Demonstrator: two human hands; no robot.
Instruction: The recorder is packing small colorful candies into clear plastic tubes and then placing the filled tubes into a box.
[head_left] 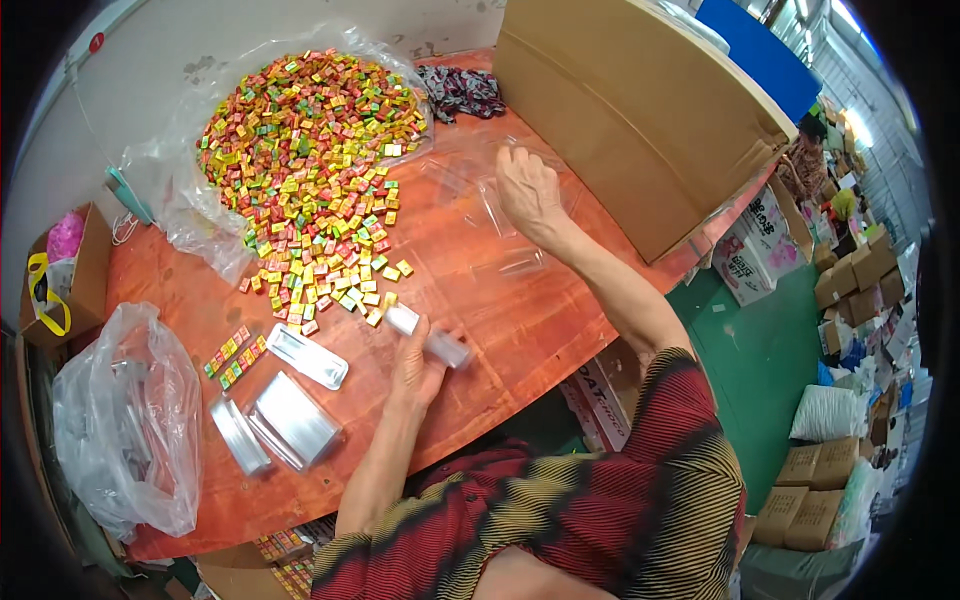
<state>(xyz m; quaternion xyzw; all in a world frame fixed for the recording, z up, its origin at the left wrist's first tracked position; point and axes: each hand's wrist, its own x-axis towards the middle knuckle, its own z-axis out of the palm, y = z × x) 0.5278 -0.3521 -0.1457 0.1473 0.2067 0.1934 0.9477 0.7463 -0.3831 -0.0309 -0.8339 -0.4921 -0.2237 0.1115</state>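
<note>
My left hand [418, 368] grips a clear plastic tube-shaped case [430, 338] near the front edge of the orange table [480, 300]. My right hand [527, 190] reaches forward over clear plastic trays [490, 215] lying beside the big cardboard box; whether it grips one I cannot tell. A large heap of small red, yellow and green wrapped candies [310, 150] spreads from a clear bag across the table's left half, its loose edge close to my left hand.
Clear lidded cases [305, 355] and a stack of them [285, 420] lie at the front left, beside two short rows of candies [235, 357]. A plastic bag [130, 420] sits at the left edge. A large cardboard box [630, 110] stands right. Dark wrappers [460, 92] lie behind.
</note>
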